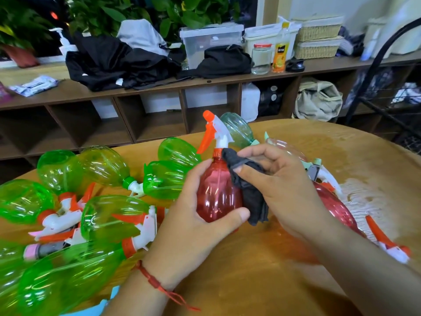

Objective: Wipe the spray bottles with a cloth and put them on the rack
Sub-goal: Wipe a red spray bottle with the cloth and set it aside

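Observation:
My left hand (200, 215) grips a red spray bottle (216, 192) with an orange and white trigger head, upright above the wooden table (262, 270). My right hand (280, 181) holds a dark grey cloth (252, 197) against the bottle's right side, near the neck. Several green spray bottles (109, 215) lie in a heap on the left of the table. Behind my right forearm lies another red bottle (337, 206). A pale green bottle (237, 128) lies at the far middle.
A black wire rack (387, 92) stands at the right edge beyond the table. Wet patches (369, 197) shine on the table's right side. Behind runs a brown shelf unit (159, 87) with dark clothes, plastic boxes, jars and baskets on top.

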The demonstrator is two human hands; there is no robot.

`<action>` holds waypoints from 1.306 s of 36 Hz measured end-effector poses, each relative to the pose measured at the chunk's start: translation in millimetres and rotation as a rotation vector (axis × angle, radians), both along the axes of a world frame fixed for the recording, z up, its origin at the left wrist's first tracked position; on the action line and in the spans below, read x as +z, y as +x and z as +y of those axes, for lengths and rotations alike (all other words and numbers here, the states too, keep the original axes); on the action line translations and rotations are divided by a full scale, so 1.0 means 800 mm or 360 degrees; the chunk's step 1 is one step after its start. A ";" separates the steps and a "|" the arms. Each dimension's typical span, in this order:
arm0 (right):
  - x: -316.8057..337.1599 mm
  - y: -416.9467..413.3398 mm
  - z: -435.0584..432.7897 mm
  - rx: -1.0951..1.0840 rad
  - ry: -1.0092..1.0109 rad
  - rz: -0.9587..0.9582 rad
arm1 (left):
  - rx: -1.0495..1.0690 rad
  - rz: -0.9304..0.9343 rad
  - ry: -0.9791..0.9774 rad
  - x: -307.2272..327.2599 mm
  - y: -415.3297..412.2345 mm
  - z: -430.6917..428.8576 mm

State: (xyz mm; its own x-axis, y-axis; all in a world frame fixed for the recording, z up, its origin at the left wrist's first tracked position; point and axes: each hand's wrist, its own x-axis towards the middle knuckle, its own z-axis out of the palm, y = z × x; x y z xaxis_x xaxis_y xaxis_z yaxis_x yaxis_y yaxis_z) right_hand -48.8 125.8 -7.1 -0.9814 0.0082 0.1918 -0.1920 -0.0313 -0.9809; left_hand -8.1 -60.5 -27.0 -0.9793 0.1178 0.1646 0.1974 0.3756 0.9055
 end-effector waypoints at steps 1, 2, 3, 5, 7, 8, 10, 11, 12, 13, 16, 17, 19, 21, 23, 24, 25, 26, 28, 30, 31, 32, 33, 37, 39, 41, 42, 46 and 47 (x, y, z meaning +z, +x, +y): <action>0.000 0.001 -0.001 0.0007 0.0018 -0.0003 | 0.0042 0.0029 -0.0076 0.000 0.000 0.001; -0.001 0.002 0.000 0.0013 0.0036 0.0002 | 0.0079 0.0060 -0.0131 0.000 -0.001 0.000; -0.001 0.002 -0.001 0.0016 0.0045 0.0008 | 0.0104 0.0077 -0.0165 -0.001 -0.003 -0.001; -0.002 0.001 -0.001 0.0041 0.0040 0.0016 | 0.0128 0.0080 -0.0174 -0.003 -0.007 -0.006; -0.001 -0.001 -0.001 0.0092 0.0031 0.0028 | 0.0109 0.0088 -0.0115 -0.004 -0.009 -0.010; -0.001 -0.002 0.000 0.0103 0.0043 0.0056 | 0.0088 0.0067 -0.0060 -0.003 -0.008 -0.010; 0.003 -0.003 0.003 0.0032 0.0056 0.0166 | 0.0043 -0.0013 0.0098 -0.001 -0.006 -0.008; 0.006 -0.003 0.006 -0.0044 0.0064 0.0239 | 0.0029 -0.0044 0.0162 -0.001 -0.005 -0.007; 0.009 -0.003 0.010 -0.0123 0.0075 0.0323 | 0.0021 -0.0059 0.0188 -0.002 -0.004 -0.007; 0.012 -0.004 0.014 -0.0190 0.0078 0.0399 | 0.0005 -0.0054 0.0179 -0.003 -0.003 -0.006; 0.017 -0.005 0.024 -0.0319 0.0122 0.0538 | -0.0038 0.0009 0.0061 -0.003 0.000 -0.004; 0.018 -0.005 0.026 -0.0355 0.0198 0.0595 | -0.0050 0.0016 0.0031 -0.003 0.001 -0.003; 0.018 -0.006 0.028 -0.0416 0.0417 0.0752 | -0.0067 0.0032 -0.0011 -0.004 0.003 -0.001; 0.016 -0.005 0.027 -0.0450 0.0604 0.0879 | -0.0085 0.0072 -0.0074 -0.004 0.005 0.003; 0.015 -0.005 0.025 -0.0481 0.0750 0.0960 | -0.0110 0.0135 -0.0139 -0.004 0.007 0.007; 0.014 -0.005 0.024 -0.0503 0.0814 0.0994 | -0.0125 0.0145 -0.0169 -0.004 0.008 0.009; 0.013 -0.005 0.022 -0.0518 0.0857 0.1024 | -0.0142 0.0141 -0.0193 -0.003 0.009 0.011; 0.011 -0.005 0.020 -0.0527 0.0879 0.1044 | -0.0159 0.0139 -0.0206 -0.004 0.010 0.013; 0.008 -0.004 0.015 -0.0507 0.0915 0.1078 | -0.0168 0.0161 -0.0222 -0.005 0.010 0.016; 0.006 -0.003 0.010 -0.0427 0.1007 0.1151 | -0.0141 0.0221 -0.0224 -0.008 0.009 0.019; 0.005 -0.003 0.008 -0.0383 0.1057 0.1186 | -0.0125 0.0243 -0.0227 -0.010 0.008 0.019; 0.006 -0.003 0.009 -0.0347 0.1093 0.1202 | -0.0113 0.0251 -0.0231 -0.011 0.008 0.018; 0.008 -0.004 0.011 -0.0331 0.1113 0.1207 | -0.0106 0.0252 -0.0237 -0.013 0.007 0.017; 0.017 -0.014 0.031 -0.0527 0.1115 0.1087 | -0.0150 0.0238 -0.0281 -0.014 0.006 0.015; 0.016 -0.016 0.036 -0.0573 0.1114 0.1030 | -0.0168 0.0226 -0.0286 -0.013 0.007 0.017; 0.012 -0.013 0.030 -0.0527 0.1122 0.1033 | -0.0144 0.0223 -0.0258 -0.015 0.007 0.018; 0.009 -0.011 0.024 -0.0460 0.1138 0.1069 | -0.0114 0.0224 -0.0238 -0.016 0.007 0.019; 0.003 -0.011 0.013 -0.0314 0.1285 0.1214 | -0.0051 0.0219 -0.0184 -0.019 0.003 0.016; 0.004 -0.014 0.016 -0.0380 0.1254 0.1172 | -0.0067 0.0216 -0.0194 -0.019 0.002 0.015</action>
